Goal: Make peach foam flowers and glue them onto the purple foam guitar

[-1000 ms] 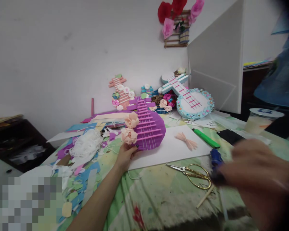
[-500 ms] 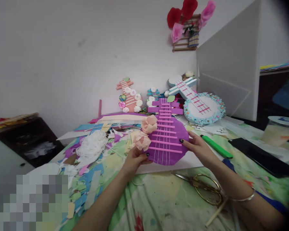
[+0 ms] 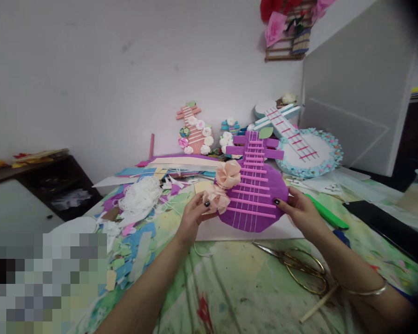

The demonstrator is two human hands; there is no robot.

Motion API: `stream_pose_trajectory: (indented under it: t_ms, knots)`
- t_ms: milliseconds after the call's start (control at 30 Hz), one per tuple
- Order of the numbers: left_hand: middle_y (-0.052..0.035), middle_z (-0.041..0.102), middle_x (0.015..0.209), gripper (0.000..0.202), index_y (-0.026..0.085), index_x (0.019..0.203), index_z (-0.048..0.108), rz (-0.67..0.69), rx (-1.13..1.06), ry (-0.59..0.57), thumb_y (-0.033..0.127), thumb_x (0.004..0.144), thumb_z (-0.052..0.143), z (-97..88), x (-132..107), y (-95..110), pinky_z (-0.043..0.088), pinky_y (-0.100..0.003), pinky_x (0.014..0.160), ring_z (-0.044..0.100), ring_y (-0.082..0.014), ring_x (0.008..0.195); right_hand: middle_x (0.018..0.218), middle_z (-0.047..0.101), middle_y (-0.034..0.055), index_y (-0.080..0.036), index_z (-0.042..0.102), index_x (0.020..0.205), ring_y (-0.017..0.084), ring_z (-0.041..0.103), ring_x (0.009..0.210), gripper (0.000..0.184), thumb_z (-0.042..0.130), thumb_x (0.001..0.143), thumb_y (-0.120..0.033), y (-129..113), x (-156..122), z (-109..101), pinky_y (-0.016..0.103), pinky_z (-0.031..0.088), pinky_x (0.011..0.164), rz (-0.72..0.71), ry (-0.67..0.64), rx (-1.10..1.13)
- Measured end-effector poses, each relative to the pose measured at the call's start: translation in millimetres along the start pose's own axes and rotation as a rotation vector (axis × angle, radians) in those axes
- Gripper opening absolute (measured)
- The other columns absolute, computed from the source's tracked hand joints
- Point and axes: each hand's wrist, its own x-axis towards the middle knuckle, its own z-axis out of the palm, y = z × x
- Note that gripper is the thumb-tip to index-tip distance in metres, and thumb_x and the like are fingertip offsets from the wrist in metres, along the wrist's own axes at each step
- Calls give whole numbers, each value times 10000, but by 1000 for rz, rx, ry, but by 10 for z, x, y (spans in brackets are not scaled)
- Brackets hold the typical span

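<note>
A purple paper pipa (image 3: 276, 183) with pink crossbars, thin strings and a green leaf at its top is held upright above the table, tipped slightly back. Two peach paper flowers (image 3: 229, 174) sit on its left edge. My left hand (image 3: 194, 213) grips the lower left side, its thumb against the lower flower. On the opposite side, my right hand (image 3: 301, 207) pinches the body's edge with the thumb in front and the fingers behind. Gold-handled scissors (image 3: 282, 255) lie on the table below the pipa, close to my right forearm.
A bundle of white string (image 3: 139, 195) and paper scraps (image 3: 128, 250) cover the left side. Behind stand a peach model pipa (image 3: 195, 134) and a white-and-blue one (image 3: 294, 146). To the right lie a green cutter (image 3: 327, 212), a black phone-like slab (image 3: 386, 229) and a wooden stick (image 3: 318, 304).
The view has shifted, so the scene sits differently in frame. The pipa is slightly nearer to me. My left thumb has moved up from the pipa's lower edge onto the lower flower.
</note>
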Motion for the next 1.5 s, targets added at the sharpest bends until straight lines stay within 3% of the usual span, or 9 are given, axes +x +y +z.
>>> stream_pose_trajectory:
  t_ms: [167,300,533,1033,1500]
  knots:
    - [-38,636,888,429,162,1031,596,1,95,114,266,627,691,2,21,5,516,-254,658,614,-184,820,878,691,49,-214,533,1004,193,654,744,368,676,731,-415,-3,-36,39,329,563,652,-23,-52,-80]
    - [-34,637,938,522,170,1083,586,70,127,126,178,569,677,29,12,27,479,-222,693,602,-169,854,872,687,55,-210,529,1007,200,656,755,376,673,734,-424,-1,-43,49,337,565,664,-23,-56,-119]
    - [-29,632,915,456,157,1048,593,165,301,233,122,595,626,26,36,3,450,-207,686,587,-143,817,776,682,23,-211,517,991,177,643,669,344,670,739,-389,-6,-51,73,309,548,604,-27,-60,-87]
    - [-12,664,790,456,160,989,569,94,174,226,117,546,669,-5,67,21,446,-213,621,604,-138,704,826,672,34,-205,510,1035,180,645,700,334,634,780,-382,-20,-98,66,324,565,621,-95,-75,-132]
    - [-2,660,812,511,170,1029,564,83,148,245,151,540,708,-37,89,-21,453,-207,597,608,-131,702,816,692,36,-206,522,1018,188,664,696,346,663,759,-387,-146,-179,115,327,581,613,-84,-62,-88]
